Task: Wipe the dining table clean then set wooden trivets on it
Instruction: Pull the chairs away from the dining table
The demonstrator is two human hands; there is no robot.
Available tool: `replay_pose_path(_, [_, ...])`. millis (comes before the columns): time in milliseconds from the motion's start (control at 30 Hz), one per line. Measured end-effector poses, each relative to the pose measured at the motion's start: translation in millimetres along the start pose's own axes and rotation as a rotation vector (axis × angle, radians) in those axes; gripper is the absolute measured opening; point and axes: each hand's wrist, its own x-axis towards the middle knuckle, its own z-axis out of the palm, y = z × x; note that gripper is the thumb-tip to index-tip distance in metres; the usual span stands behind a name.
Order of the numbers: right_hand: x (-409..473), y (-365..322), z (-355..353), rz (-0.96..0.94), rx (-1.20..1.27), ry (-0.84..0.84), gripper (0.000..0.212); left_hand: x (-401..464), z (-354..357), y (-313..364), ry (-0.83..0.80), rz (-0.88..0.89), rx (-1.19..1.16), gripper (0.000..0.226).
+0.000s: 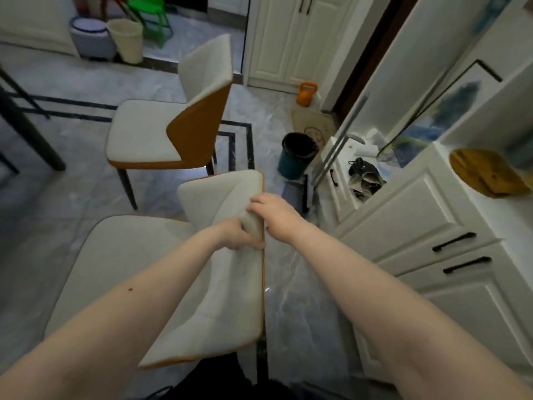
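Both my hands grip the backrest of the near white-cushioned chair (pixel 219 284) right in front of me. My left hand (pixel 236 235) curls round the backrest's top edge from the cushioned side. My right hand (pixel 271 210) holds the same edge from the far side, fingers over the cushion. A yellowish-brown flat thing (pixel 487 173), perhaps a cloth or a trivet, lies on the white sideboard (pixel 450 215) at the right. Only dark table legs (pixel 26 122) show at the far left; the tabletop is out of view.
A second white and orange chair (pixel 173 125) stands ahead on the marble floor. A teal bin (pixel 297 160) with a black liner and an orange kettlebell (pixel 307 93) stand near the white doors. The sideboard's open drawer (pixel 360 177) holds dark items.
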Motion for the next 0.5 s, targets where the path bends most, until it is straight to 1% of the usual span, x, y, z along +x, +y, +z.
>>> replay_pose_path(67, [21.9,2.9,-3.0,-0.123,-0.149,-0.077,0.054,1.6,-6.0,0.6,-0.039,-0.006,-0.048,0.047])
replay_pose_path(133, [37.3,1.7,-3.8,-0.229,-0.285,-0.185,0.050,4.9,-7.3,-4.5,-0.041,0.010,-0.071,0.060])
replay_pose_path(200, [50.8,0.8,-3.6,-0.325,-0.397,-0.301,0.056,4.5,-4.5,-12.5,-0.040,-0.016,-0.090,0.075])
replay_pose_path(267, [62.6,4.7,-1.6,-0.403,-0.447,-0.367,0.062,8.4,1.0,-24.4,-0.054,-0.077,-0.175,0.080])
replay_pose_path(333, [71.0,10.8,1.6,-0.485,-0.451,-0.380,0.063,8.4,6.0,-30.7,-0.053,-0.113,-0.221,0.087])
replay_pose_path(400, [76.9,17.2,5.3,-0.578,-0.459,-0.377,0.061,9.2,5.8,-32.7,-0.049,-0.136,-0.169,0.092])
replay_pose_path(500, [88.0,19.7,10.4,-0.755,-0.550,-0.395,0.056,11.1,1.6,-30.3,-0.077,-0.199,-0.129,0.085])
